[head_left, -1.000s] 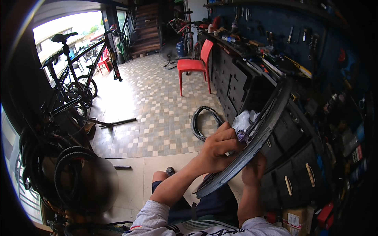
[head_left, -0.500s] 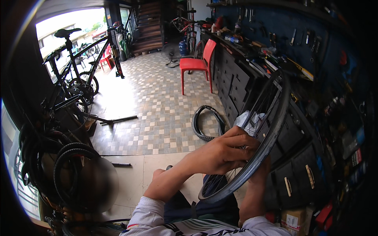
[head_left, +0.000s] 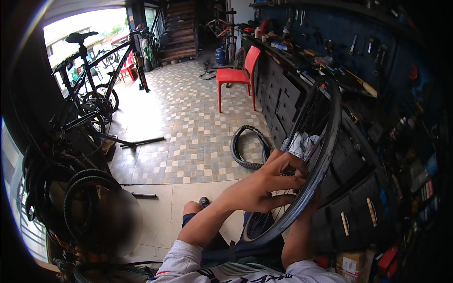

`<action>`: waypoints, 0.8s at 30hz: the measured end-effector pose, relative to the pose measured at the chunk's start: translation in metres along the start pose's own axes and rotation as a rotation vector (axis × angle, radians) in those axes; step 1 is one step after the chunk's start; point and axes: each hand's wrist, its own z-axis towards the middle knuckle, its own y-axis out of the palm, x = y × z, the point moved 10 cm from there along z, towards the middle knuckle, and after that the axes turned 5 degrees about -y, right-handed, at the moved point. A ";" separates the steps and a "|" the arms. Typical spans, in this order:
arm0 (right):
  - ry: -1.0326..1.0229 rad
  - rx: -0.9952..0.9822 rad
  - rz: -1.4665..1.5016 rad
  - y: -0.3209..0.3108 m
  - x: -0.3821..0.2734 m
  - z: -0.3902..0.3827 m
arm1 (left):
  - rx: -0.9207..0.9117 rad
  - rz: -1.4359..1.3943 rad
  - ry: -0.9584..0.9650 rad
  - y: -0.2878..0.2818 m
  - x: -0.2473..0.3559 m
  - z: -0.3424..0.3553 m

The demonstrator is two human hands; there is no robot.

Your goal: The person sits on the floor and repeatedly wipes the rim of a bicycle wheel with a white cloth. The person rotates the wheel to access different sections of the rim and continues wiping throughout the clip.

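Note:
A bicycle wheel (head_left: 325,172) with a black rim and thin spokes stands tilted in front of me, its lower end near my lap. My left hand (head_left: 266,184) reaches across to the wheel's middle, with bent fingers pinched among the spokes by the hub. What exactly the fingertips hold there is hidden. My right hand (head_left: 310,205) is behind the rim on the far side, so its fingers are mostly covered. A loose knobby tire (head_left: 234,153) lies on the tiled floor beyond my left hand.
A red chair (head_left: 233,75) stands ahead, beside a dark drawer cabinet (head_left: 271,94) under a tool-covered workbench. Bicycles (head_left: 89,70) stand at the left, above a black stand leg (head_left: 141,142) on the floor. Several tires (head_left: 85,181) hang at the lower left.
The wheel has shifted slightly left and changed its tilt a little. My left hand's fingers have spread somewhat and moved slightly at the hub.

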 end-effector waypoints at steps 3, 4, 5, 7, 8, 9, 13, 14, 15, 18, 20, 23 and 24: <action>0.053 0.028 0.185 0.012 -0.008 -0.001 | -0.078 -0.049 0.035 0.002 -0.004 0.000; 0.027 0.004 0.152 0.011 -0.007 0.000 | -0.098 -0.051 0.060 0.003 -0.003 0.000; 0.002 -0.020 0.119 0.005 -0.001 0.000 | -0.096 -0.017 0.061 0.003 -0.002 0.000; -0.038 -0.030 0.093 -0.012 0.017 -0.001 | -0.092 0.045 0.070 0.005 -0.001 -0.001; -0.049 -0.018 0.104 -0.023 0.028 -0.003 | -0.070 0.092 0.070 0.004 0.001 -0.001; -0.048 -0.022 0.143 -0.023 0.031 -0.004 | -0.048 0.140 0.060 0.004 0.003 -0.002; -0.235 -0.042 0.110 -0.005 0.002 -0.002 | 0.069 0.192 -0.041 0.011 -0.004 -0.013; -0.187 -0.025 0.165 -0.005 0.005 -0.004 | 0.094 0.184 -0.066 0.011 -0.007 -0.016; -0.142 -0.006 0.218 -0.007 0.009 -0.005 | 0.069 0.172 -0.084 0.013 -0.007 -0.015; -0.065 0.056 0.208 -0.003 0.000 -0.004 | -0.025 0.087 -0.084 0.013 0.001 -0.009; -0.053 0.074 0.166 -0.003 -0.002 0.000 | -0.114 -0.036 -0.012 0.010 0.006 0.000; -0.014 0.061 0.178 -0.004 0.001 0.003 | -0.168 -0.047 -0.042 0.011 0.001 0.003; 0.007 0.056 0.189 -0.003 0.002 0.004 | -0.174 -0.029 -0.032 0.012 0.001 0.004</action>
